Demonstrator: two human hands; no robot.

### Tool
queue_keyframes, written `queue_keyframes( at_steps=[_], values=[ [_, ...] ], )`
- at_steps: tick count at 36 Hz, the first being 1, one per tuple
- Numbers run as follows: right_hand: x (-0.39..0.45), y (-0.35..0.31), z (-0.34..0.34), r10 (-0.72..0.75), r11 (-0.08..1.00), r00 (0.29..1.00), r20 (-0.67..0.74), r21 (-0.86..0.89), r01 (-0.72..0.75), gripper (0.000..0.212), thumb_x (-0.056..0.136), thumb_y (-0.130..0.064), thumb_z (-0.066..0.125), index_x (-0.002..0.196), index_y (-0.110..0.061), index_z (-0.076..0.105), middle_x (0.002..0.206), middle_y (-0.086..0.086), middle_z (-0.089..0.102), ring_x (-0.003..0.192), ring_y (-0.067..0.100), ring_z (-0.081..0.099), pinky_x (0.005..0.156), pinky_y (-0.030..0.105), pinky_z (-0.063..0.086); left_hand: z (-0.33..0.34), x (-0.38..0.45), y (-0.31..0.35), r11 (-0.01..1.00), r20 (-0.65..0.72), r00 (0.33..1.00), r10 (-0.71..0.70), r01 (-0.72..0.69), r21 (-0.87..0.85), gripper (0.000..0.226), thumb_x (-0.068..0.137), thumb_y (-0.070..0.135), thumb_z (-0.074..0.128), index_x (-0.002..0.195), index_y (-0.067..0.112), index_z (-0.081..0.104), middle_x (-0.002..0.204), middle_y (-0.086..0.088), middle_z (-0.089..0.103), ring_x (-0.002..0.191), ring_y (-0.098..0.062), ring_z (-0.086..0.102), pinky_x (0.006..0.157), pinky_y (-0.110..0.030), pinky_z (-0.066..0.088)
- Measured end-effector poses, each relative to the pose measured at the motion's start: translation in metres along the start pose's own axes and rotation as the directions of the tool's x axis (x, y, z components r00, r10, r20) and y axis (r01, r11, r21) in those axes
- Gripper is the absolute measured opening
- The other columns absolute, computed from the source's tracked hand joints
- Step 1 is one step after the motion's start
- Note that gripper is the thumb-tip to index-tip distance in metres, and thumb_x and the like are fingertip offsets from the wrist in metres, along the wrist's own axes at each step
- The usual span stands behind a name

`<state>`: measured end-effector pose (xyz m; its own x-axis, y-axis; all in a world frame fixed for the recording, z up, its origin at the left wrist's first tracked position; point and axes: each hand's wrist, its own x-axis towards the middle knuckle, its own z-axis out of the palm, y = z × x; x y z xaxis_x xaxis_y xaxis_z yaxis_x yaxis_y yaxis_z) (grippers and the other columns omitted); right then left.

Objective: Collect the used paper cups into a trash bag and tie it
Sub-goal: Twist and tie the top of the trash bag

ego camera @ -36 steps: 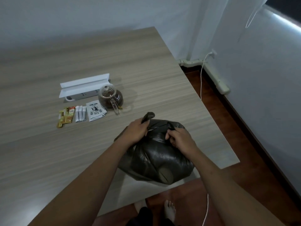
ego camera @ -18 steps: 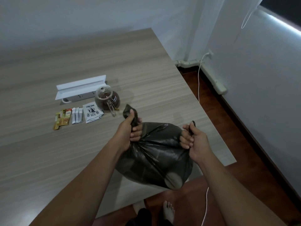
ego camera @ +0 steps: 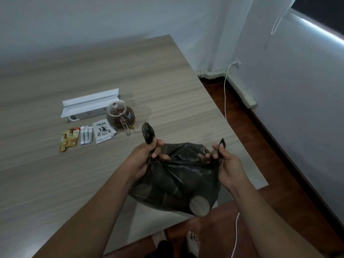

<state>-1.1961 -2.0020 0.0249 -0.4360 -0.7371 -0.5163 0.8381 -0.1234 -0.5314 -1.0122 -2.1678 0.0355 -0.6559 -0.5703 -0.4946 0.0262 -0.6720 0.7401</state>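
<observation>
A black trash bag [ego camera: 175,181] sits at the near right corner of the wooden table [ego camera: 93,179], bulging and partly overhanging the edge, with the round base of a paper cup [ego camera: 199,205] pressing through the thin plastic at its 5 o'clock side. The left hand [ego camera: 147,157] is closed around one gathered ear of the bag at its 11 o'clock, the twisted tail standing up above the fist. The right hand [ego camera: 226,164] pinches the other ear at the bag's 1 o'clock, only a short tip showing above the thumb. The two ears are held apart and no knot shows between them.

From the bag, at about 10 o'clock, a glass teapot [ego camera: 120,116] of dark tea stands just clear of the left-hand tail. Beside it lies a white tea sachet [ego camera: 103,132], then three white stick packets [ego camera: 86,135] and some gold and orange sachets [ego camera: 69,139]. Behind these sits a white power strip [ego camera: 89,107] with its flap raised. Nothing lies between the hands and the bag. On the floor at 6 o'clock a bare foot [ego camera: 193,243] shows, with a white cable [ego camera: 235,231] running past it.

Against half a second ago, the hands have dropped slightly and both bag ears are pulled a little further outward; a second ago the hands were close together on top of the bag
</observation>
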Motion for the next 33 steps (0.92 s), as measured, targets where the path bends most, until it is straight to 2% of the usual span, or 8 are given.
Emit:
queue_keyframes(
  at_steps=[5, 11, 14, 18, 23, 26, 28, 33],
  values=[
    [-0.001, -0.008, 0.003, -0.071, 0.989, 0.997, 0.03, 0.135, 0.066, 0.03, 0.103, -0.025, 0.04, 0.087, -0.011, 0.06, 0.042, -0.004, 0.039, 0.047, 0.012, 0.054, 0.07, 0.034, 0.06, 0.001, 0.0, 0.002, 0.995, 0.003, 0.998, 0.058, -0.058, -0.079, 0.032, 0.106, 0.03, 0.035, 0.086, 0.011, 0.05, 0.037, 0.007, 0.028, 0.031, -0.008, 0.036, 0.048, -0.026, 0.054],
    [0.004, 0.003, 0.018, 0.003, 0.94, 0.988, 0.152, -0.338, 0.049, 0.035, 0.103, -0.026, 0.036, 0.094, -0.002, 0.06, 0.044, -0.005, 0.028, 0.034, 0.006, 0.024, 0.035, 0.017, 0.023, 0.011, 0.004, 0.001, 0.988, 0.054, 0.999, -0.008, 0.0, 0.153, 0.034, 0.106, 0.032, 0.034, 0.09, 0.009, 0.053, 0.044, 0.005, 0.028, 0.028, -0.004, 0.02, 0.034, -0.011, 0.018],
    [0.005, 0.01, 0.03, 0.059, 0.762, 0.989, 0.135, -0.646, 0.043, 0.038, 0.103, -0.025, 0.036, 0.103, 0.0, 0.065, 0.05, -0.005, 0.031, 0.041, 0.007, 0.023, 0.037, 0.02, 0.016, 0.019, 0.006, 0.002, 0.892, -0.006, 0.997, -0.08, 0.074, 0.447, 0.042, 0.103, 0.042, 0.035, 0.097, 0.011, 0.064, 0.052, 0.006, 0.03, 0.035, -0.005, 0.022, 0.035, -0.015, 0.018],
    [0.002, 0.016, 0.042, -0.001, 0.604, 0.995, 0.105, -0.793, 0.084, 0.034, 0.101, -0.022, 0.041, 0.106, -0.007, 0.071, 0.06, -0.004, 0.04, 0.049, 0.006, 0.034, 0.043, 0.02, 0.025, 0.026, 0.004, 0.002, 0.834, -0.041, 0.996, -0.079, 0.089, 0.544, 0.045, 0.101, 0.036, 0.032, 0.108, 0.012, 0.068, 0.056, 0.006, 0.035, 0.04, -0.007, 0.027, 0.039, -0.02, 0.021],
    [0.001, 0.018, 0.035, -0.101, 0.184, 0.972, 0.212, -0.956, 0.227, 0.015, 0.087, -0.045, 0.056, 0.084, -0.04, 0.07, 0.075, -0.015, 0.053, 0.071, 0.014, 0.057, 0.073, 0.046, 0.05, 0.018, 0.0, 0.001, 0.672, 0.017, 0.996, 0.09, -0.073, 0.737, 0.027, 0.1, 0.019, 0.047, 0.082, 0.008, 0.063, 0.049, 0.006, 0.053, 0.037, -0.004, 0.041, 0.049, -0.028, 0.032],
    [-0.004, 0.023, 0.036, -0.229, 0.262, 0.938, 0.259, -0.912, 0.316, 0.02, 0.086, -0.014, 0.071, 0.098, -0.028, 0.075, 0.076, -0.008, 0.058, 0.059, 0.015, 0.06, 0.062, 0.039, 0.054, 0.013, 0.0, -0.004, 0.655, -0.005, 0.984, 0.178, -0.114, 0.747, 0.004, 0.095, 0.019, 0.059, 0.091, 0.019, 0.058, 0.053, 0.002, 0.061, 0.042, -0.005, 0.051, 0.053, -0.025, 0.038],
    [-0.009, 0.025, 0.039, -0.326, 0.409, 0.928, 0.182, -0.858, 0.312, 0.024, 0.079, 0.0, 0.075, 0.101, -0.01, 0.074, 0.071, 0.0, 0.062, 0.057, 0.013, 0.061, 0.054, 0.029, 0.053, 0.013, 0.0, -0.01, 0.688, -0.078, 0.971, 0.225, -0.101, 0.719, 0.014, 0.092, 0.019, 0.064, 0.092, 0.019, 0.05, 0.055, -0.001, 0.064, 0.043, -0.007, 0.052, 0.053, -0.026, 0.038],
    [-0.012, 0.028, 0.036, -0.367, 0.527, 0.925, 0.1, -0.797, 0.295, 0.013, 0.073, 0.004, 0.08, 0.078, 0.003, 0.068, 0.064, 0.015, 0.067, 0.055, 0.017, 0.064, 0.05, 0.025, 0.054, 0.015, -0.001, -0.014, 0.631, -0.123, 0.93, 0.347, -0.135, 0.764, 0.014, 0.086, 0.008, 0.059, 0.086, 0.019, 0.051, 0.06, -0.002, 0.061, 0.048, -0.008, 0.05, 0.052, -0.027, 0.038]
  ],
)
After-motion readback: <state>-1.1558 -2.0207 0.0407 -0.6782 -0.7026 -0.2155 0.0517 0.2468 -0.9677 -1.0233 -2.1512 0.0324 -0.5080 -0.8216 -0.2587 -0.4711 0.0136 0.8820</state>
